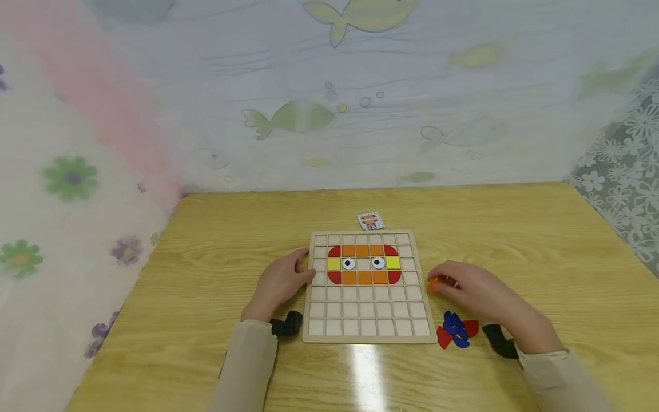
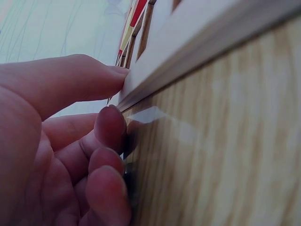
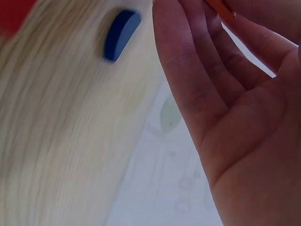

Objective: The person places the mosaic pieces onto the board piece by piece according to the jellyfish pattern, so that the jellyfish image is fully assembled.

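Note:
A wooden grid board (image 1: 368, 329) lies on the table, with red, orange and yellow tiles and two eye tiles (image 1: 363, 264) set in its upper rows. My left hand (image 1: 282, 280) rests at the board's left edge (image 2: 155, 77), thumb and fingertips touching the rim. Just right of the board, my right hand (image 1: 476, 289) pinches an orange tile (image 1: 435, 284), whose edge (image 3: 220, 9) shows between the fingers in the right wrist view. A small pile of blue and red tiles (image 1: 455, 331) lies near that hand.
A small picture card (image 1: 370, 220) lies on the table beyond the board. One blue half-round tile (image 3: 121, 34) sits on the wood in the right wrist view. Patterned fabric walls surround the wooden table (image 1: 540, 240) on three sides.

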`<state>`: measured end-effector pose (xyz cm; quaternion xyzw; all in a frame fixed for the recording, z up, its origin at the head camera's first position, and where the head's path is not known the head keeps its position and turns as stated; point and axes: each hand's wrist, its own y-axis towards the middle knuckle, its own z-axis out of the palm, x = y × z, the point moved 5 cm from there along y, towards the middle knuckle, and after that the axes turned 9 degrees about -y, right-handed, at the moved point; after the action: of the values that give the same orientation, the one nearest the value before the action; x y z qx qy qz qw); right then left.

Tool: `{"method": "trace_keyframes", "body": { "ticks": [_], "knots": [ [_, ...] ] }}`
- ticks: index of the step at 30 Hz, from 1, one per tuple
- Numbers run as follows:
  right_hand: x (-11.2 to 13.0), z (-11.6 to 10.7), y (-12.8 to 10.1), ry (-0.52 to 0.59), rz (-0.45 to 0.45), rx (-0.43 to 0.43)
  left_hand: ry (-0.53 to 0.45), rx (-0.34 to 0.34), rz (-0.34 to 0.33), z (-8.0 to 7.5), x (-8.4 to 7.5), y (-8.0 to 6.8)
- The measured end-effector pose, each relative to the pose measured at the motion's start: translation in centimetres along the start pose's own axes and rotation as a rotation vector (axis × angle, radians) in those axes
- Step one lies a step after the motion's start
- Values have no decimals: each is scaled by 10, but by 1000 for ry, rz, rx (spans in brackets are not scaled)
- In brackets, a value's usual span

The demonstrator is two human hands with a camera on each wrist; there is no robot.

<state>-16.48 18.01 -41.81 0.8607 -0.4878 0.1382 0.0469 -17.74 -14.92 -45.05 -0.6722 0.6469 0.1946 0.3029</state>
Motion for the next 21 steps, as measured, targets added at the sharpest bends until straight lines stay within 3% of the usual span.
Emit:
{"method": "trace_keyframes", "body": {
  "ticks": [11, 18, 21],
  "knots": [
    [14, 0, 37, 105, -56, 43, -4, -1, 6, -1, -1, -1],
    [9, 2, 54, 172, 31, 37, 0, -3, 7, 4, 3, 2],
    [17, 3, 59, 189, -3, 34, -7, -8, 4, 4, 3, 2]
  ]
}}
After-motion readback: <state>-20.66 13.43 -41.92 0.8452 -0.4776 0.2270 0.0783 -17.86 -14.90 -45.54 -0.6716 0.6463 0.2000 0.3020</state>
